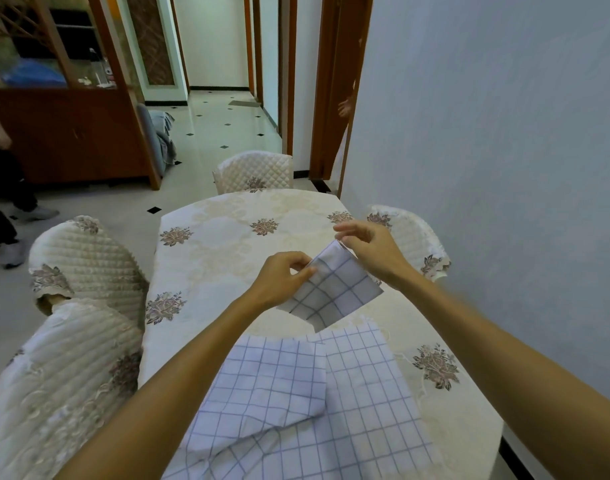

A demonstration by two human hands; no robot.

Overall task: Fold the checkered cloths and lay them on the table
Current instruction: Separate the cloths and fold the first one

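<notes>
Head view: left hand (283,277) and right hand (369,249) pinch the folded cloth (334,289) at twelve o'clock above the table (227,244); a loosened pinch could let the fold spring open.

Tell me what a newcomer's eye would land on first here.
First, the two hands mid-frame: the left hand and right hand pinch a small folded checkered cloth held above the table. Next, the larger unfolded checkered cloth lying rumpled on the near end. Quilted chairs ring the floral tablecloth.
</notes>
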